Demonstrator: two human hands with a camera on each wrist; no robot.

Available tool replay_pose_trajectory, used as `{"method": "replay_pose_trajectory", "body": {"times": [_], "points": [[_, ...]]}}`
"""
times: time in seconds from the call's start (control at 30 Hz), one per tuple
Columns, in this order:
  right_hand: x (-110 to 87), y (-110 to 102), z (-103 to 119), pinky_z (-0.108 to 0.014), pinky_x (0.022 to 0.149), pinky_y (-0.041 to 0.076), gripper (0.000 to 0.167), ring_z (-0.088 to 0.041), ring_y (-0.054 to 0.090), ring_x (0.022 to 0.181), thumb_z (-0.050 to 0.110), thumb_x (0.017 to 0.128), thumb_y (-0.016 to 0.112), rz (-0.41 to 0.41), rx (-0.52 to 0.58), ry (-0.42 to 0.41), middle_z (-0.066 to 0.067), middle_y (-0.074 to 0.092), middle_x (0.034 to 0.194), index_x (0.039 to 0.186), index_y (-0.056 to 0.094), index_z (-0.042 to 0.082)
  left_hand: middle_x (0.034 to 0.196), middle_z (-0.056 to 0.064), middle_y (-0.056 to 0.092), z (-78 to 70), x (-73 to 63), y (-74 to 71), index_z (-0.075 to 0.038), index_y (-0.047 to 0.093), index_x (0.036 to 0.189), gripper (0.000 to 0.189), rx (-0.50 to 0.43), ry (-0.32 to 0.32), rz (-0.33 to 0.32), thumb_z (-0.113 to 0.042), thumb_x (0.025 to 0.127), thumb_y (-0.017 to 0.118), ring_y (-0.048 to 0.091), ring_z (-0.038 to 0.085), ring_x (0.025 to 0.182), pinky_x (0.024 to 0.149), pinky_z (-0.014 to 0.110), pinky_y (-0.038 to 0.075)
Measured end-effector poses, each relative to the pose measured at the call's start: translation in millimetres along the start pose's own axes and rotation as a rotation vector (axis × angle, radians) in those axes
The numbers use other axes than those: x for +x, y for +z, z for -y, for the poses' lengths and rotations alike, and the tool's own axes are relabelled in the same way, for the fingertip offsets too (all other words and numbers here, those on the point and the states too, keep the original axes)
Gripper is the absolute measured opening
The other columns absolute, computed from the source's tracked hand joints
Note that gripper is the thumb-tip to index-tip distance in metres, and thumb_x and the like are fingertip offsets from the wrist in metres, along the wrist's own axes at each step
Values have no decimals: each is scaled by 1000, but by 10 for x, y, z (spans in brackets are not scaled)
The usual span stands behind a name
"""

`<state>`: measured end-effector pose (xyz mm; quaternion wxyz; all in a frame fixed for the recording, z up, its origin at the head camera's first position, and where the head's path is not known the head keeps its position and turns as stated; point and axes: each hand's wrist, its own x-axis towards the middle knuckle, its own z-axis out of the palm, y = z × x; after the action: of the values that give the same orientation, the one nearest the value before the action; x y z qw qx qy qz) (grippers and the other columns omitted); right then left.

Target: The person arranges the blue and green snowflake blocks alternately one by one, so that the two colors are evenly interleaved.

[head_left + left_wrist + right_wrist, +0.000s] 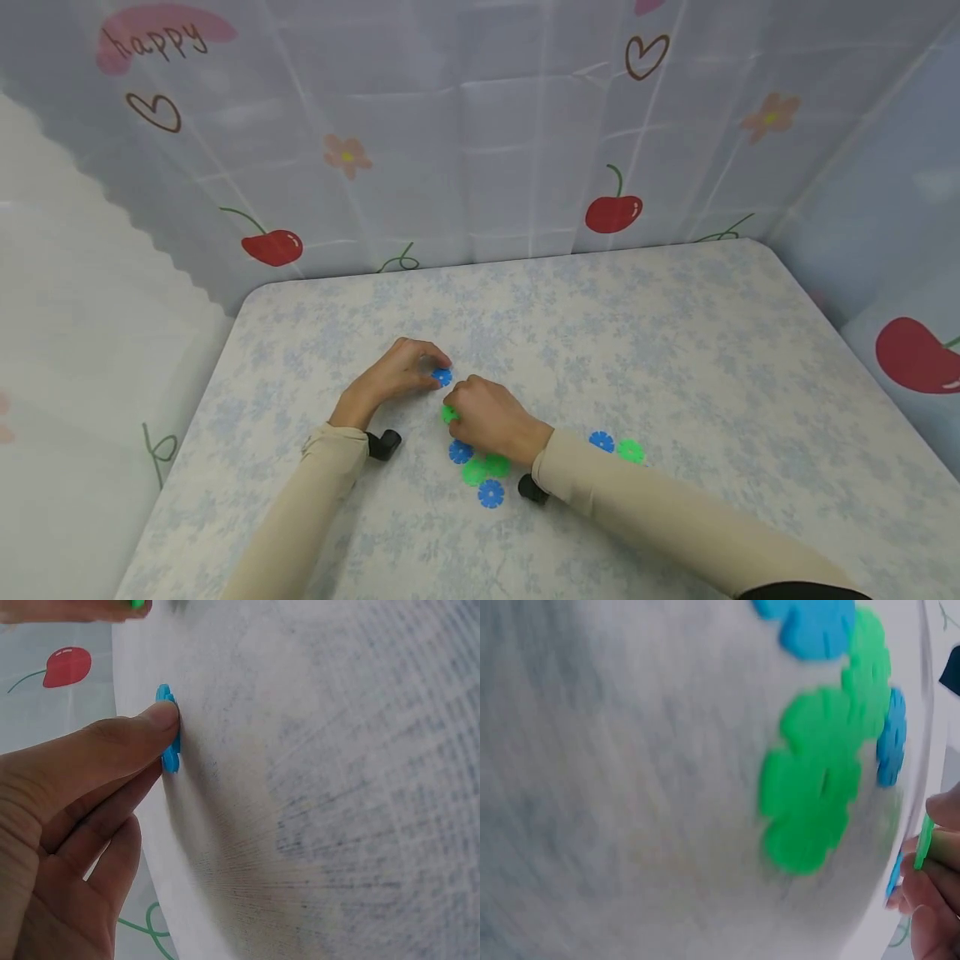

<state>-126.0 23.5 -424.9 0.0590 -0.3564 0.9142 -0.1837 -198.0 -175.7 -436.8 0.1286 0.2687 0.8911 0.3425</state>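
A small blue disc [442, 377], notched around its rim like a flat flower, is pinched between the thumb and fingertips of the left hand [397, 369], near the middle of the table. The right hand [495, 419] pinches a similar green disc [449, 413] just beside it; both hands are closed to little more than a disc's thickness. Each disc looks like thin plastic — probably light, stiff and a little slick, best taken by the rim, clear of the slots. Whether the blue one touches the table is hard to tell. A cluster of discs [474, 472], blue and green, lies close to the right wrist, with another pair [602, 441] beyond the right sleeve [637, 510]. The table [712, 350] wears a pale blue floral covering — behind it hangs a whitish sheet [495, 192] printed with cherries, flowers and hearts.
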Motion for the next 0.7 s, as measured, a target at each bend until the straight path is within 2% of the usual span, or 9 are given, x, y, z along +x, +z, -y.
{"method": "replay_pose_trajectory", "body": {"times": [0.2, 0.33, 0.5, 0.7], "points": [[101, -29, -116, -27, 63, 47, 9, -18, 58, 80, 6, 85, 68, -48, 24, 53, 0, 66, 81, 89, 75, 9, 108, 8, 72, 9, 8, -16, -2, 74, 108, 28, 18, 1, -2, 1, 80, 79, 62, 28, 111, 96, 43, 50], [168, -44, -182, -27, 61, 46, 9, -18, 56, 77, 2, 83, 67, -71, 44, 82, -2, 64, 78, 85, 74, 6, 109, 9, 72, 0, 3, -21, -2, 74, 108, 29, 8, 1, -5, 1, 80, 79, 62, 29, 111, 96, 43, 50], [213, -33, -253, -27, 59, 46, 14, -18, 58, 77, -3, 83, 64, -68, 66, 99, -3, 65, 80, 86, 75, 6, 110, 10, 71, -19, -1, -10, -1, 73, 110, 30, 12, 4, 15, 1, 81, 78, 63, 30, 110, 95, 43, 50], [254, -4, -305, -30, 65, 49, 14, -21, 60, 83, -3, 83, 65, -76, 47, 118, -6, 67, 84, 90, 75, 4, 109, 9, 71, -24, 11, 9, -1, 73, 109, 30, 44, 16, 14, 1, 80, 79, 63, 28, 109, 94, 41, 51]]}}
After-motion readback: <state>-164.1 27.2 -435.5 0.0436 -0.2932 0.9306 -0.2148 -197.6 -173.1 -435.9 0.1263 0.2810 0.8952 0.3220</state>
